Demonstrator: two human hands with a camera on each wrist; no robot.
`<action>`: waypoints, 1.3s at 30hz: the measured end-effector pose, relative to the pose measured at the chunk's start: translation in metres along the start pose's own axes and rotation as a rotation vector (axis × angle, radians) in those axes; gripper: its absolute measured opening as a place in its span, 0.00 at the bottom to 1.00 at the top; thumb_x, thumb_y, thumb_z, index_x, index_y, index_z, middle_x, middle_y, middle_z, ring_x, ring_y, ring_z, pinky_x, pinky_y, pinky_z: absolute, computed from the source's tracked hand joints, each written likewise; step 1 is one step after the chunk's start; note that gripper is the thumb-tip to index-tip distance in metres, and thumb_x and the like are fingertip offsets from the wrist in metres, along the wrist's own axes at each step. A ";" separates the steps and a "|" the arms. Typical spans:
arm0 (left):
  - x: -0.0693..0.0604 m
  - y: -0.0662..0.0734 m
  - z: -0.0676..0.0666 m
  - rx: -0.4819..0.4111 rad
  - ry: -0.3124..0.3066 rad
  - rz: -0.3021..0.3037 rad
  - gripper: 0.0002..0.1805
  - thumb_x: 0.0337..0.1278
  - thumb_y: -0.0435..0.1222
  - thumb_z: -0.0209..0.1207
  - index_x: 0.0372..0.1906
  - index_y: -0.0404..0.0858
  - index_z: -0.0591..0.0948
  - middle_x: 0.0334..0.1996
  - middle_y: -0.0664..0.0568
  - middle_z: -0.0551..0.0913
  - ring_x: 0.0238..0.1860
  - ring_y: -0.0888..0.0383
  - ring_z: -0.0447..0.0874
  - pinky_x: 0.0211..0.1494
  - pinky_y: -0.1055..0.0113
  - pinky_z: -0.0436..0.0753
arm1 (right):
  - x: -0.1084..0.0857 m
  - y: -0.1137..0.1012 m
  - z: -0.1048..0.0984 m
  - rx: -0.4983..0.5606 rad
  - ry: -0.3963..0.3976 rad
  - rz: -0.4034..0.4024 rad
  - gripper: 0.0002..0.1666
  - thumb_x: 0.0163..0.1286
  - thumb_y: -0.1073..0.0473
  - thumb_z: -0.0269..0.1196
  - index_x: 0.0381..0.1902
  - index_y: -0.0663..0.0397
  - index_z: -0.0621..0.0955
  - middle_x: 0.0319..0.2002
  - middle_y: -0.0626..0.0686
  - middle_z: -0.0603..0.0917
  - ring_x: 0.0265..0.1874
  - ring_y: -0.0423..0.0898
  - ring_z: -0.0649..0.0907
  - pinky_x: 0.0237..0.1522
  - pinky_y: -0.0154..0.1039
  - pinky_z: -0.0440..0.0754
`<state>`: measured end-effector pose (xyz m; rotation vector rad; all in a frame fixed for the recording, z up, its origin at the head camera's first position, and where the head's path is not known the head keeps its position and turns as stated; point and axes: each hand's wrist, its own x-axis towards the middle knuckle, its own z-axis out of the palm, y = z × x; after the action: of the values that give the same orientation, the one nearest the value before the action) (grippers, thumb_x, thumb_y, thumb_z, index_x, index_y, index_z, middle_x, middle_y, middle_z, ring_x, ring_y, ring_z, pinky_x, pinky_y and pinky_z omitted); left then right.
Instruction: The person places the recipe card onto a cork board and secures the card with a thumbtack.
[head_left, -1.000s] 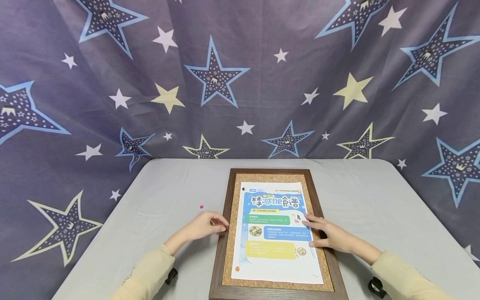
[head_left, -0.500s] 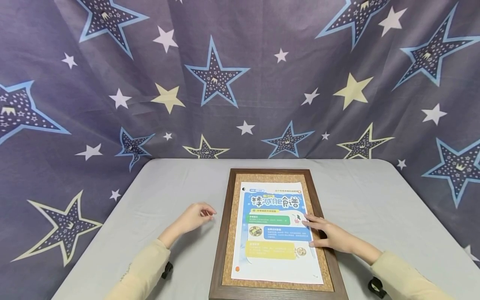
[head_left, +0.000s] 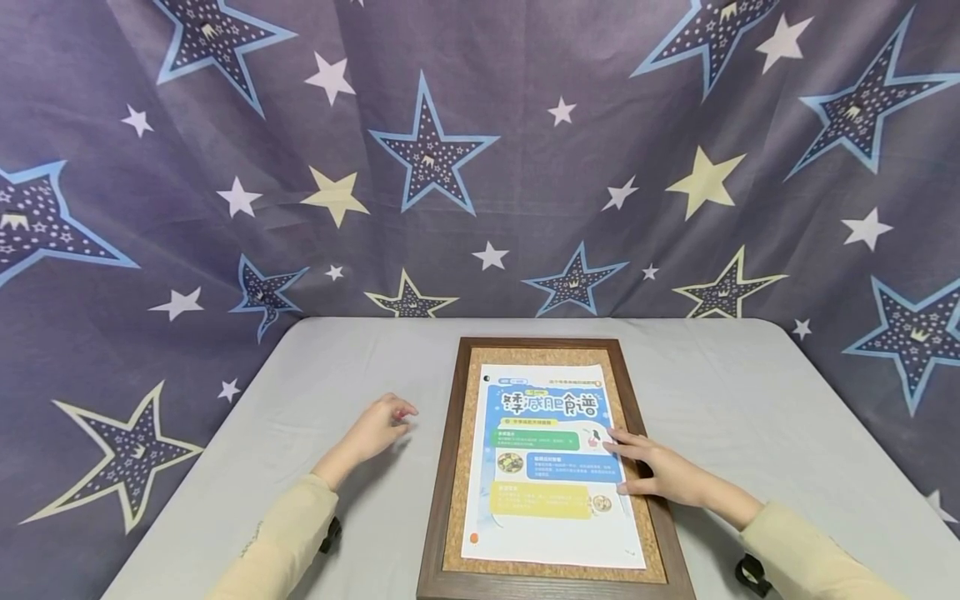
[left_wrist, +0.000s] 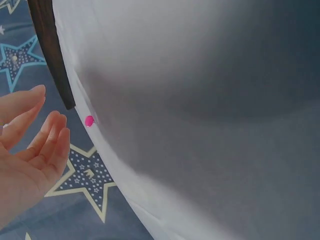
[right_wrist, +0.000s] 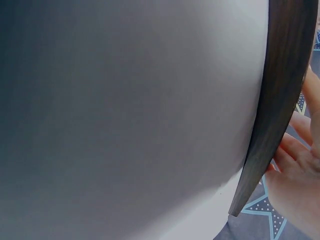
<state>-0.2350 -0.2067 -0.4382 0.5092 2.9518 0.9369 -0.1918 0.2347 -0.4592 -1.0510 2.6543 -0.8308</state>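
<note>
A framed cork board (head_left: 577, 357) lies flat on the table. On it is a printed poster (head_left: 555, 537) with coloured text boxes. A black pushpin (head_left: 487, 378) marks the poster's upper left corner and an orange pushpin (head_left: 474, 538) its lower left. My right hand (head_left: 667, 472) rests over the board's right side, fingers spread onto the poster's right edge. Left of the board, my left hand (head_left: 372, 432) hovers with relaxed fingers and holds nothing. A pink pushpin (left_wrist: 89, 121) stands on the table beyond its fingertips in the left wrist view; in the head view the hand hides it.
A grey cloth covers the table (head_left: 720, 375). Behind it hangs a dark curtain (head_left: 525, 208) printed with stars. The dark wooden frame edge (right_wrist: 280, 100) rises beside the right hand in the right wrist view.
My left hand has moved away from the board's left frame, leftward and farther back, and now covers the pink pushpin in the head view. The right hand has stayed in place.
</note>
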 end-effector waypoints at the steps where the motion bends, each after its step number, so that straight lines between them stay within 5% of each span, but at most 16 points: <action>1: 0.000 -0.001 0.000 0.004 -0.001 -0.004 0.13 0.46 0.24 0.57 0.41 0.31 0.78 0.36 0.43 0.74 0.39 0.48 0.74 0.44 0.56 0.75 | 0.000 0.000 0.000 0.002 0.000 0.001 0.39 0.58 0.46 0.59 0.59 0.68 0.66 0.62 0.68 0.59 0.59 0.66 0.59 0.52 0.59 0.64; 8: 0.003 -0.009 0.000 0.009 -0.011 -0.029 0.15 0.45 0.23 0.57 0.43 0.29 0.77 0.38 0.41 0.73 0.41 0.44 0.76 0.43 0.56 0.77 | 0.000 0.001 0.000 0.004 0.001 -0.002 0.39 0.58 0.45 0.59 0.59 0.68 0.66 0.62 0.68 0.59 0.59 0.66 0.59 0.52 0.59 0.64; 39: 0.021 -0.028 0.001 0.090 -0.030 -0.053 0.07 0.45 0.22 0.55 0.33 0.29 0.79 0.25 0.47 0.76 0.29 0.56 0.73 0.37 0.61 0.74 | 0.000 0.001 0.000 -0.007 0.013 -0.009 0.39 0.57 0.46 0.59 0.58 0.68 0.67 0.62 0.68 0.60 0.59 0.66 0.60 0.51 0.59 0.65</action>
<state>-0.2638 -0.2217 -0.4527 0.4405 2.9749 0.7880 -0.1920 0.2351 -0.4599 -1.0641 2.6668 -0.8340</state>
